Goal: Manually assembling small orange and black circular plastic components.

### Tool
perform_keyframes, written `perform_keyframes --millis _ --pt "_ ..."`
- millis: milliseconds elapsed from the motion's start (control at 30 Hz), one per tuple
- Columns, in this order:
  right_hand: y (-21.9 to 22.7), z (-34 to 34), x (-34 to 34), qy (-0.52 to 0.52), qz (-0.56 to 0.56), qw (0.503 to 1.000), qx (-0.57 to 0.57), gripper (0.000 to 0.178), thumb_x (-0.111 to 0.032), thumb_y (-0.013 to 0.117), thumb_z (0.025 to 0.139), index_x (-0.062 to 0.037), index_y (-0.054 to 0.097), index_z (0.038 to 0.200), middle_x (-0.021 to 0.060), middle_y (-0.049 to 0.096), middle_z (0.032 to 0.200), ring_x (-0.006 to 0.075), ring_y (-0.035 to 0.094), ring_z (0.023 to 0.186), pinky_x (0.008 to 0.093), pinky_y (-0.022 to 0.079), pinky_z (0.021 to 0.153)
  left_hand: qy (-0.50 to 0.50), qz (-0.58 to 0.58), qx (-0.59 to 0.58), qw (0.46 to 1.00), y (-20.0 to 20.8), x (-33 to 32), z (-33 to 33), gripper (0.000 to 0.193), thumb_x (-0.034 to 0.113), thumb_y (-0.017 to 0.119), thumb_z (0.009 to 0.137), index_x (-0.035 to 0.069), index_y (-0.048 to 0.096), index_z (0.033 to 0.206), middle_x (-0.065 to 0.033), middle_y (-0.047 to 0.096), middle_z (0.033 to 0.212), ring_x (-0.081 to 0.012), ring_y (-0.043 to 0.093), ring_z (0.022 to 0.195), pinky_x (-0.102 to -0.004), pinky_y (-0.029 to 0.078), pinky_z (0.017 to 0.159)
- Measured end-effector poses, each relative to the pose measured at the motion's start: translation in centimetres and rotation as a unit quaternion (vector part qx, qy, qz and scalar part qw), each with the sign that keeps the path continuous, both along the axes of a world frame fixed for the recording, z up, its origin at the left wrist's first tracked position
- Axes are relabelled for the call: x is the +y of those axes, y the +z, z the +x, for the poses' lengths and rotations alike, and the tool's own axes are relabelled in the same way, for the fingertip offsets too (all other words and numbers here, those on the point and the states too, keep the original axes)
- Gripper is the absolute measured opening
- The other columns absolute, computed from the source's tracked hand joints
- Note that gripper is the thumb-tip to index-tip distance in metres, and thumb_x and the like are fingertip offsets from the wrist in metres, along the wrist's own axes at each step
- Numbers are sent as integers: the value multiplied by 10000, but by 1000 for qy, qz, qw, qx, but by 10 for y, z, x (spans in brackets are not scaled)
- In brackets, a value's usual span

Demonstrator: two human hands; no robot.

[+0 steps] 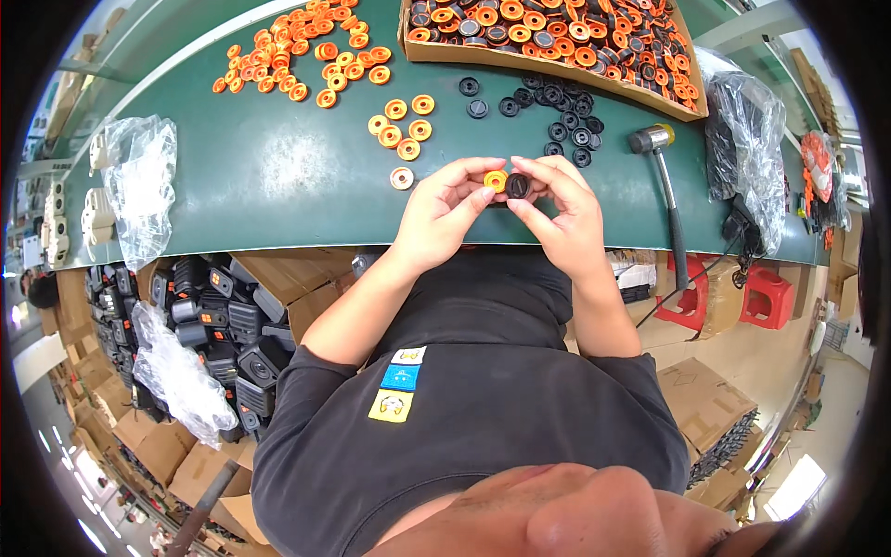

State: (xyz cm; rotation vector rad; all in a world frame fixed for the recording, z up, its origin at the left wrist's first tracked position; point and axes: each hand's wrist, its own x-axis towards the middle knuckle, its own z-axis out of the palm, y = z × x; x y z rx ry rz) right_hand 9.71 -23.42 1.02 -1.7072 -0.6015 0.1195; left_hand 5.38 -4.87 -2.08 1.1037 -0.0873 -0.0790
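Note:
Near the table's front edge my left hand (445,206) pinches a small orange ring-shaped part (497,180) between thumb and fingers. Close beside it, my right hand (562,212) grips a round black cap (517,187). The two pieces are side by side; whether they touch I cannot tell. A pale ring (402,178) lies just left of my left hand. Beyond it sits a small group of orange ring parts (409,148). Several loose black caps (554,95) are spread out past my right hand.
A cardboard box (548,62) of orange-and-black pieces stands at the back. An orange pile (278,58) lies far left on the green table (251,176). At right a mallet (670,186) overhangs the edge near plastic-wrapped goods (742,139). Clear plastic bags (139,181) lie left.

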Motion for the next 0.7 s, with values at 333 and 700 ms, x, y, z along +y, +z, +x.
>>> perform_keyframes --millis 333,700 --pt "-2 -1 4 -28 5 1000 -11 385 83 702 810 -26 684 1179 103 627 1110 170 636 934 283 554 783 11 -14 27 999 3 -2 -1 248 67 525 1025 -24 502 1255 -116 617 1137 -202 647 1045 -352 522 953" --pt "-2 1 5 -27 -10 999 -38 398 81 730 787 -21 687 1170 104 635 1069 169 644 891 285 560 759 -13 28 23 999 1 3 -3 248 -12 578 976 -18 536 1221 -108 627 1169 -164 629 1080 -310 508 959"
